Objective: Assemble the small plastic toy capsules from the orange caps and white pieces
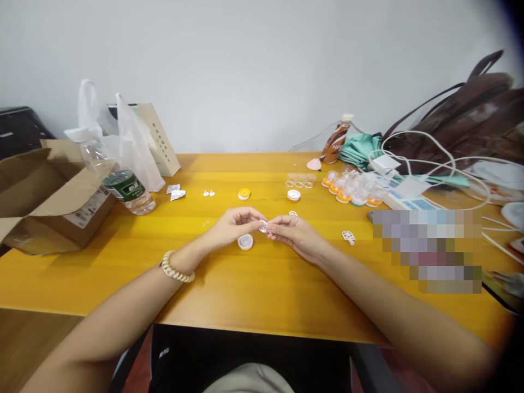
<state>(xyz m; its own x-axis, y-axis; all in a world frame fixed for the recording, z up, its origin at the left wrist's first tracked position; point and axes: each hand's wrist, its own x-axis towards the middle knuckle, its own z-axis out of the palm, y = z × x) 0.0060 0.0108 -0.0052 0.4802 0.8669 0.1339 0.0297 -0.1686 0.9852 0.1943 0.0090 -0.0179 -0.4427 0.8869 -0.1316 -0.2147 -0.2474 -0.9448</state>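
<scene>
My left hand [241, 222] and my right hand [295, 234] meet above the middle of the table, their fingertips pinching a small white plastic piece with cut-outs [263, 227] from both sides. Just below it on the table sits a round white cap [245, 242]. Beyond my right fingers lies a white openwork piece [292, 213], and a similar white spoked piece [348, 236] rests farther right. Behind the hands stand a yellow-and-white round cap [244, 194] and a white round cap [293, 195]. Fingers partly cover the held piece.
Clear rings [301, 181] and several clear-domed pieces with orange bases [352, 188] stand at the back right, near a brown drink bottle [336, 139] and white cables [429, 147]. Leftward are a cardboard box [53, 202], a water bottle [130, 192] and foil packets [176, 192].
</scene>
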